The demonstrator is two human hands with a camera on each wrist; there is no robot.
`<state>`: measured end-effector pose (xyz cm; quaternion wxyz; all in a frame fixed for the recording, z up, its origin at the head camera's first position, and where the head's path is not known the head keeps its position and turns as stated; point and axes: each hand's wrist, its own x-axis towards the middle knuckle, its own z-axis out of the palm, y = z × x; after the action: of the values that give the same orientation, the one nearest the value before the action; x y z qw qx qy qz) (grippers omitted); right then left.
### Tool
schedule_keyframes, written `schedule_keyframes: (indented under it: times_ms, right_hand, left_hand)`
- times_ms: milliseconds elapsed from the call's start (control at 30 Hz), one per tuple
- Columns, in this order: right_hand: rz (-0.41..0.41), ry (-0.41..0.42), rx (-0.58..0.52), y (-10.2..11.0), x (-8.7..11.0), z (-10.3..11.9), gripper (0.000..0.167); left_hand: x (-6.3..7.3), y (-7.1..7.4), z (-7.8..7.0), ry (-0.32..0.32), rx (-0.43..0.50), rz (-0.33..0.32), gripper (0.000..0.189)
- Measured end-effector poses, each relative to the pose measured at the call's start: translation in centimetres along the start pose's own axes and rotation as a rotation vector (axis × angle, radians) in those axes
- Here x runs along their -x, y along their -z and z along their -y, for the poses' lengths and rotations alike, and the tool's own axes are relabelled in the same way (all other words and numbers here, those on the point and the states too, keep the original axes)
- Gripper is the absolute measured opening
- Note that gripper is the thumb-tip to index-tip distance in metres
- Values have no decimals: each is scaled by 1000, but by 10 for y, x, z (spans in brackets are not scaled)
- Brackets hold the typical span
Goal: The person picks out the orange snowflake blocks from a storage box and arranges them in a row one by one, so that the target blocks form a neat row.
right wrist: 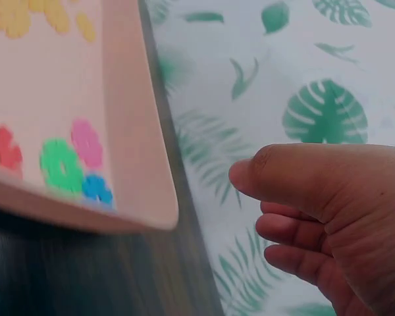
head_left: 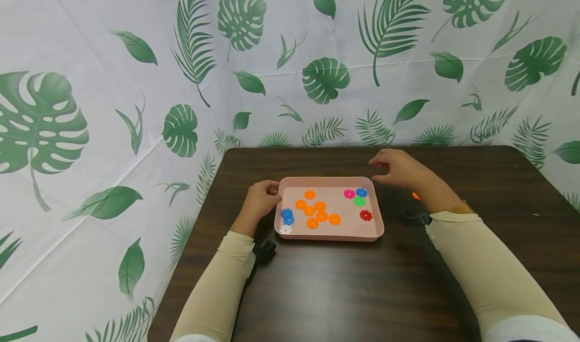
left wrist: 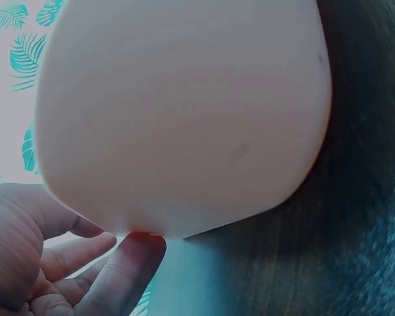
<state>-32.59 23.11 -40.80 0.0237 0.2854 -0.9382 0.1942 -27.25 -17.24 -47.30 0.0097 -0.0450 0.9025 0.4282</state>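
Note:
A pink tray (head_left: 333, 234) holds small notched discs. In the head view, my left hand (head_left: 261, 201) is at its left rim. The left wrist view shows the left thumb and fingers (left wrist: 122, 270) pinching the edge of the tray's pale outer side (left wrist: 184, 118). Beyond the far right corner of the tray, my right hand (head_left: 399, 168) is held in the air with loosely bent fingers and nothing in them. The right wrist view has the right hand (right wrist: 342, 217) apart from the tray wall (right wrist: 135, 131).
Several orange discs (head_left: 320, 216) lie mid-tray, blue (head_left: 287, 214) and white (head_left: 286, 229) ones at left. Pink, blue, green (head_left: 359, 201) and red (head_left: 366, 215) discs are at right. Beside the right forearm, an orange disc (head_left: 415, 196) lies on the dark table (head_left: 344, 291). A leaf-print cloth (head_left: 281, 24) hangs behind.

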Motion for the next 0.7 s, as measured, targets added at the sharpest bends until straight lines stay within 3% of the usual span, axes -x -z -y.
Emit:
schedule_keyframes:
  times_ms: [700]
  right_hand:
    - [102, 103, -113, -49, -46, 55, 37]
  left_hand:
    - [0, 0, 0, 0, 21, 0, 45]
